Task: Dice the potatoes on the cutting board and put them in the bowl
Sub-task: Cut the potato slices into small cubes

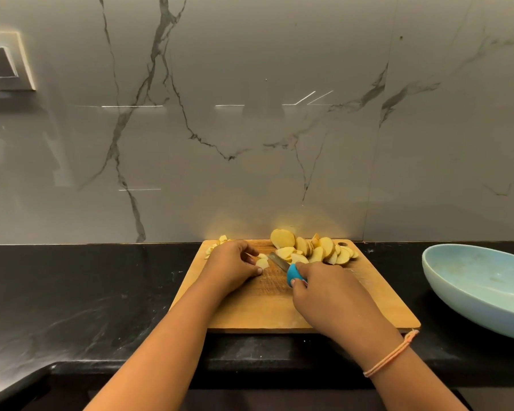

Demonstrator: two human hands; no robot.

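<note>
A small pale yellow potato piece (261,262) lies on the far half of the rectangular wooden cutting board (264,310), a little left of its middle. The left hand (229,265) holds it there, with curled fingers on its far side and the thumb on its near side. The short steel blade of the blue-handled knife (284,266) lies slanted just beside this piece on its right, tip towards the far left. Whether the edge touches the piece cannot be told. The right hand (330,292) grips the knife's rounded blue handle with its fingers wrapped closely round it.

A heap of round, pale yellow potato slices (318,250) fills the board's far right corner. They overlap one another and some lean on edge, and the nearest slices reach almost to the knife blade. A few smaller cut potato bits (217,244) sit at the board's far left corner, partly hidden behind the left hand. The board's near half is bare wood, and a small round hole shows in its far right corner beside the heap.

A wide, shallow, light blue oval bowl (487,277) stands to the right of the board, apart from it, near the right edge of the black stone counter (86,292). A thin orange thread bracelet (390,353) circles the right wrist. Behind the counter rises a glossy grey wall panel with dark marble veins (250,143), and a pale switch plate (3,60) is set into it at the far left.
</note>
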